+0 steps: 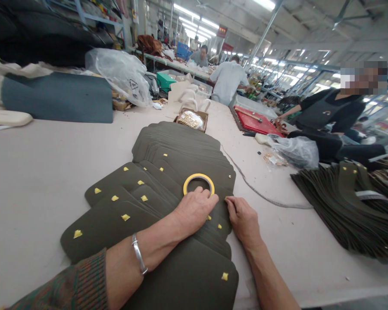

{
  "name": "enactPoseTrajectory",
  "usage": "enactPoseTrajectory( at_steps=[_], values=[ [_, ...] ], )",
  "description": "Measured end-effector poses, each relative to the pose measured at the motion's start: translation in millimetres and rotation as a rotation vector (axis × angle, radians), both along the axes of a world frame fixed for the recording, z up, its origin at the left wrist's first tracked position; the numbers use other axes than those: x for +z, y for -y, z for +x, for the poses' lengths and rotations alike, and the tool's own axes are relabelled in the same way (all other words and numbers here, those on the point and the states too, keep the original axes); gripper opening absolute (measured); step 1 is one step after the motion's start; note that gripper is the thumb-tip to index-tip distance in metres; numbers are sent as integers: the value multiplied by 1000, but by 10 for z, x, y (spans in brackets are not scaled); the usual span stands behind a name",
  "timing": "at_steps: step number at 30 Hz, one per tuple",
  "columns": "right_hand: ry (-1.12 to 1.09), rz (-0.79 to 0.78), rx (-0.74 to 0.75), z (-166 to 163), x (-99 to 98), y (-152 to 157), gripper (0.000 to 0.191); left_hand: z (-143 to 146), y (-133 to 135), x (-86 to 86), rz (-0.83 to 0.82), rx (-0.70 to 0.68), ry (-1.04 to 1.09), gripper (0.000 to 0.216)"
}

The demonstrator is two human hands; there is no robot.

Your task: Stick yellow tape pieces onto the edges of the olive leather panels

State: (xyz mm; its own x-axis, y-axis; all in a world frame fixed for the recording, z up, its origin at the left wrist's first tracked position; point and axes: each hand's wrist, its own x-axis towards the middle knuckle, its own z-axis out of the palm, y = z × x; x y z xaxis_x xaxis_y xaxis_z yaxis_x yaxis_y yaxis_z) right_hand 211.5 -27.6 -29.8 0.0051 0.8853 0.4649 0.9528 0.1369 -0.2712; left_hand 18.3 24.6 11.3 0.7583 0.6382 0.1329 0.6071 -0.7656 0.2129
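Dark olive, round-cornered panels (181, 284) of leather-like material lie overlapped in a fanned stack in front of me. Small yellow tape pieces (126, 218) are stuck on several of them. Above the stack, my left hand (195, 209) grips the near edge of a roll of yellow tape (198, 175), its fingers curled and partly hiding it. At the stack's right edge, my right hand (245, 218) pinches a small bit of yellow tape (226, 198) between thumb and forefinger, close to the panel surface.
A pile of dark strips (330, 215) lies at the right. Behind the panels stands a small box (206, 122) with gold studs. Further back are a red tray (258, 122), plastic bags (119, 75) and a grey-blue sheet (58, 97). A person (330, 107) stands at the right.
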Motion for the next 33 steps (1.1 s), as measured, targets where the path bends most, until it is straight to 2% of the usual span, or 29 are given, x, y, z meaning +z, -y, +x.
enactPoseTrajectory(
  at_steps=[2, 7, 10, 13, 15, 17, 21, 23, 28, 33],
  values=[
    [-14, -30, -28, -25, 11, -48, 27, -1, 3, 5, -3, -3, 4, 13],
    [-296, -148, -236, -73, 82, -105, 29, -23, 6, 12, 41, -27, 15, 13],
    [-357, -223, -302, -93, 140, -75, 30, -45, -2, 17, 67, -40, 50, 13],
    [-349, -341, -237, -87, 221, 10, 26, -67, -19, 34, 88, -31, 112, 14],
    [-368, -441, -133, -66, 284, 85, 25, -79, -28, 49, 81, -29, 165, 16],
    [-412, -474, -46, -45, 338, 155, 24, -88, -31, 58, 45, -48, 217, 17],
    [-566, -246, -43, -84, 398, 226, 23, -95, -23, 54, -22, -126, 325, 22],
    [-584, -138, 16, -154, 417, 222, 22, -97, -19, 49, -23, -156, 371, 26],
    [-445, -41, 184, -320, 468, 162, 22, -96, -11, 52, -24, -152, 377, 47],
    [-277, 39, 249, -349, 447, 111, 17, -90, 1, 59, -63, -132, 345, 39]
  ],
)
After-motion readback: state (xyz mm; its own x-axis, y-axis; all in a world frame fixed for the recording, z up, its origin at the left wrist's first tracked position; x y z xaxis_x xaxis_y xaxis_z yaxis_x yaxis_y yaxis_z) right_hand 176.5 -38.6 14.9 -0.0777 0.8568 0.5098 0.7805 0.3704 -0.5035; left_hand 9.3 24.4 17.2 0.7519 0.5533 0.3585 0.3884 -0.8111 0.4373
